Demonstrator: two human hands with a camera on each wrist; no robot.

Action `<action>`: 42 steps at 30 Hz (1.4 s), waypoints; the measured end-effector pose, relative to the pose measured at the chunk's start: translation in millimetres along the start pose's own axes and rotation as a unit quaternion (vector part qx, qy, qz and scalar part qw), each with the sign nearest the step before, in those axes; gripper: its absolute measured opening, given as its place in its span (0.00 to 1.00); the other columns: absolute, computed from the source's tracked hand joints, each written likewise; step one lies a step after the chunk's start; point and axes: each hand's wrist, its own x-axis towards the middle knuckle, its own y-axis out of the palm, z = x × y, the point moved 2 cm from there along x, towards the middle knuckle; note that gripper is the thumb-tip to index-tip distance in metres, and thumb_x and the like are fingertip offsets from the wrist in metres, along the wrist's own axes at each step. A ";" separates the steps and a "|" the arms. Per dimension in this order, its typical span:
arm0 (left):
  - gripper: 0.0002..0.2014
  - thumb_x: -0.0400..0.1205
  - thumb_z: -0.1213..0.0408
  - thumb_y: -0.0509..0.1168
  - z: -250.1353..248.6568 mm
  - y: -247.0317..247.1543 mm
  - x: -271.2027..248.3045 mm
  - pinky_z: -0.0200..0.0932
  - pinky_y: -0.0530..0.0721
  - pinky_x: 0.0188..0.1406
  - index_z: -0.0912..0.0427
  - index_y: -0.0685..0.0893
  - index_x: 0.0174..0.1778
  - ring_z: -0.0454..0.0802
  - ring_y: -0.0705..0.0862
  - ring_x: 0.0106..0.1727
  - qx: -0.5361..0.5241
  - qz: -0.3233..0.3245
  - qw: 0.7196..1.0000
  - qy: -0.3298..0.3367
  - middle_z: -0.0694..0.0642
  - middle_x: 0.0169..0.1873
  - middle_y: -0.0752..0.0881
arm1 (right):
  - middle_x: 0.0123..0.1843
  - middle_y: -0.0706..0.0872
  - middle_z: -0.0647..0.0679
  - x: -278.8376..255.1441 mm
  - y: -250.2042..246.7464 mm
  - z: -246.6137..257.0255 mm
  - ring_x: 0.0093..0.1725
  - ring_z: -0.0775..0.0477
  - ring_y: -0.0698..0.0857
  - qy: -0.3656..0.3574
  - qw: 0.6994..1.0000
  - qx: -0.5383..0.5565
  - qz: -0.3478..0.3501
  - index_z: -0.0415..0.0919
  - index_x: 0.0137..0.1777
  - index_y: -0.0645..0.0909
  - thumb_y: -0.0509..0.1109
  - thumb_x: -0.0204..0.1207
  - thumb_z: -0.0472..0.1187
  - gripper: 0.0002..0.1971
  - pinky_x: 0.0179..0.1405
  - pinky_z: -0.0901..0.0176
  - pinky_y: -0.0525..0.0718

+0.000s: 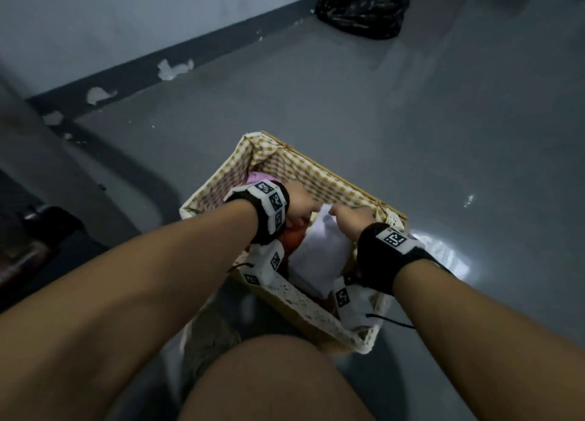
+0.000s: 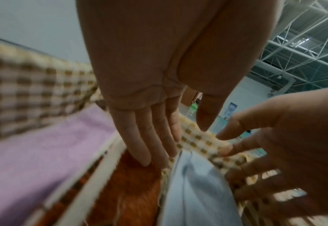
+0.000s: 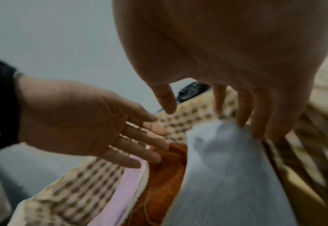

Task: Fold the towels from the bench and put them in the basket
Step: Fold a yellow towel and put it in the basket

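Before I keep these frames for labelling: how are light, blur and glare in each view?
Head view: dim, fairly sharp, glare on the floor right of the basket. Left wrist view: basket lining and purple towel motion-smeared. Right wrist view: dark, soft; light blue towel blurred.

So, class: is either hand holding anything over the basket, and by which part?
Nothing is gripped. Both hands are open: the right hand rests straight fingers on the pale blue towel's top edge; the left hand holds nothing.

No readable text; only coded markers on wristbands (image 1: 273,200).
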 end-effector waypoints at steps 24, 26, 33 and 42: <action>0.12 0.83 0.59 0.66 303.5 -219.1 -473.2 0.43 0.82 0.55 0.55 0.88 0.60 0.53 0.88 0.55 0.179 -0.387 0.895 -0.132 0.54 0.54 0.91 | 0.51 0.92 0.38 -389.7 350.9 258.3 0.56 0.36 0.91 -0.567 0.648 -0.321 0.394 0.44 0.46 0.83 0.66 0.83 0.37 0.06 0.62 0.40 0.88; 0.14 0.83 0.57 0.65 341.3 -214.2 -496.2 0.43 0.81 0.56 0.55 0.87 0.62 0.55 0.87 0.58 0.175 -0.385 0.887 -0.186 0.54 0.57 0.90 | 0.46 0.92 0.46 -414.2 387.5 249.2 0.52 0.38 0.92 -0.586 0.614 -0.338 0.405 0.44 0.48 0.85 0.67 0.82 0.36 0.05 0.59 0.48 0.89; 0.27 0.79 0.53 0.68 456.9 -188.8 -558.0 0.56 0.80 0.65 0.54 0.76 0.74 0.64 0.80 0.66 0.141 -0.379 0.846 -0.349 0.62 0.66 0.79 | 0.63 0.88 0.45 -445.8 473.6 209.8 0.61 0.44 0.86 -0.656 0.528 -0.423 0.334 0.46 0.69 0.82 0.71 0.78 0.45 0.20 0.59 0.60 0.80; 0.10 0.81 0.60 0.64 481.6 -176.6 -564.1 0.46 0.76 0.45 0.54 0.82 0.58 0.61 0.84 0.55 0.102 -0.473 0.827 -0.286 0.58 0.52 0.87 | 0.55 0.88 0.39 -448.7 506.8 205.9 0.56 0.35 0.85 -0.705 0.510 -0.403 0.285 0.49 0.49 0.77 0.71 0.78 0.49 0.08 0.44 0.55 0.74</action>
